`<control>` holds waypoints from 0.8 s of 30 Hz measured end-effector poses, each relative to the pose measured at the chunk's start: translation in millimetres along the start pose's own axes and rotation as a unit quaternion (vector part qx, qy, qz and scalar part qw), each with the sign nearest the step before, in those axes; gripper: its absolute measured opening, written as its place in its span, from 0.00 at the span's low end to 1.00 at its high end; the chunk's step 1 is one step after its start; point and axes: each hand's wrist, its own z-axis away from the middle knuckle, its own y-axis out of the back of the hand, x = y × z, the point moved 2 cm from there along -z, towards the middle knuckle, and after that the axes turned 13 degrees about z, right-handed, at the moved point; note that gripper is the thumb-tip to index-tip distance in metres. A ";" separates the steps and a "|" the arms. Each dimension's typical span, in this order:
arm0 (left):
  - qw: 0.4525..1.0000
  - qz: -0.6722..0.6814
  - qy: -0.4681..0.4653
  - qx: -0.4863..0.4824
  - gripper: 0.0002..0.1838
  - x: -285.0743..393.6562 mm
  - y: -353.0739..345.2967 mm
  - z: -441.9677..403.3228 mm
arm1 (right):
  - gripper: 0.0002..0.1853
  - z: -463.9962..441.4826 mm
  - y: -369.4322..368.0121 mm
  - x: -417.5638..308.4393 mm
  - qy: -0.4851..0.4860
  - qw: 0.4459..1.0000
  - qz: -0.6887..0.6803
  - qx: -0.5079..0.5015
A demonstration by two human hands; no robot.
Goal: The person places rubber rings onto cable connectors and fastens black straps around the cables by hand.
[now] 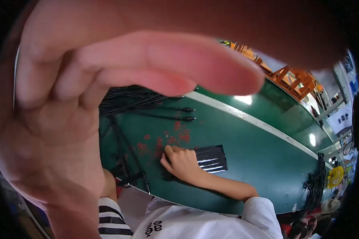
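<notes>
Very close to the camera, my left hand [71,99] fills the left and upper part of the view, palm side showing. Its fingers stretch to the right, loosely bent, with nothing seen in them. Farther down, my right hand [183,164] rests low over the green tabletop, its fingers curled together; what they may pinch is too small to see. Small red rings [172,139] lie scattered beside its fingertips. Touching its wrist side is a flat black sheet [212,158] with shiny strips. Black cables [163,113] with plug ends lie beyond, partly hidden by my left hand.
A pale strip [243,113] crosses the green table [259,159]. Orange frames [293,81] stand at the far side. On the right are a black cable bundle [316,185] and a yellow object [336,177]. More cables [125,147] reach the near edge.
</notes>
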 end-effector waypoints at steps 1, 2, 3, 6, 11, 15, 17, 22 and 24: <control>1.000 0.015 -0.016 0.001 0.29 0.8 -26.4 -16.0 | 0.12 0.4 -0.5 -0.4 -0.001 1.000 0.001 0.006; 0.999 0.031 -0.032 0.000 0.28 -5.3 -16.6 -18.1 | 0.12 0.7 -1.5 -0.4 -0.003 1.000 0.001 0.012; 0.998 0.046 -0.047 -0.002 0.27 5.0 15.7 21.2 | 0.13 1.4 -3.1 0.6 0.000 1.000 -0.006 0.007; 0.993 0.086 -0.083 -0.008 0.25 -8.1 -33.6 -36.5 | 0.13 3.4 -6.5 0.7 0.007 1.000 -0.011 0.012; 0.985 0.134 -0.103 -0.017 0.20 -11.4 -39.5 -42.9 | 0.12 3.8 -7.4 1.7 0.001 1.000 -0.008 0.009; 0.980 0.165 -0.103 -0.037 0.17 -31.3 -20.4 -55.1 | 0.12 4.9 -14.5 1.8 0.005 1.000 -0.007 0.026; 0.978 0.178 -0.101 -0.047 0.15 -12.5 -36.0 -34.7 | 0.12 4.9 -13.7 1.9 0.003 1.000 0.004 0.027; 0.983 0.170 -0.037 -0.065 0.12 3.2 -55.4 -42.3 | 0.12 4.9 -11.0 -1.6 0.016 0.999 0.019 0.030; 0.986 0.155 0.016 -0.067 0.11 10.4 -67.7 -34.4 | 0.11 7.1 -7.4 1.4 0.041 0.998 0.002 0.042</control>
